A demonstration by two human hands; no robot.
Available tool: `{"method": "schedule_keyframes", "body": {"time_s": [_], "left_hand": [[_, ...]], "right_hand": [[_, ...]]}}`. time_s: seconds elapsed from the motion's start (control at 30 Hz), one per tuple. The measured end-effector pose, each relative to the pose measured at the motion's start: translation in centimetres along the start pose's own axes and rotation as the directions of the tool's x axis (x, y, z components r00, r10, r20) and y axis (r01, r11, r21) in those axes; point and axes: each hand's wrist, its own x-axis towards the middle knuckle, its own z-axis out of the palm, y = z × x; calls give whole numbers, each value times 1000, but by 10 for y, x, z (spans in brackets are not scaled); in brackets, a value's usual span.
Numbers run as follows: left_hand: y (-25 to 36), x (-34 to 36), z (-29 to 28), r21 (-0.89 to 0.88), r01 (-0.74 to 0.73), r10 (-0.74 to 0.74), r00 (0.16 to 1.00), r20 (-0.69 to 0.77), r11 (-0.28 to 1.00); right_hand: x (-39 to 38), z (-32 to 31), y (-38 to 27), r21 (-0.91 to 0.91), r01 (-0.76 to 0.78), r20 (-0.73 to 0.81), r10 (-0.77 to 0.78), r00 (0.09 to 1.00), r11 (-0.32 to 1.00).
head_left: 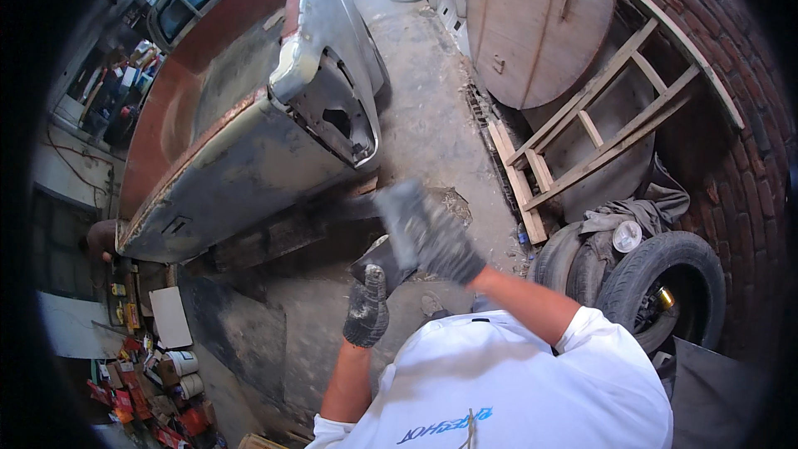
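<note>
My left hand (368,313), in a dark, pale-smudged glove, is closed on the edge of a dark flat piece (387,263), its thumb upright. Over that piece moves my right hand (449,243), gloved in dark grey. Motion blur smears its fingers and a lighter grey flat shape (399,214) beside them, so I cannot make out its grip. Just beyond my hands stands a pickup-like vehicle bed (241,175), its outside patched grey and cream and its inside reddish brown. An opening shows in its near corner.
Tires (706,283) and a grey cloth (640,204) lie at right. A wooden ladder-like frame (598,129) and round wooden panel (540,25) lean by the brick wall (744,116). Boxes and cans (162,382) crowd the lower left. Another person (101,239) is partly visible at far left.
</note>
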Motion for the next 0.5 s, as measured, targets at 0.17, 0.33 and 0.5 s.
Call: {"method": "schedule_keyframes", "body": {"time_s": [0.17, 0.33, 0.5], "left_hand": [[7, 2, 5, -287, 210, -220, 975, -4, 935], [15, 7, 5, -35, 244, -244, 969, -20, 969], [24, 6, 10, -176, 96, -104, 994, -33, 980]], "right_hand": [[-14, 5, 7, -391, 203, 220, -123, 968, 898], [-15, 14, 17, -352, 487, 53, -503, 863, 799], [-10, 6, 25, -412, 243, -18, -274, 962, 878]]}}
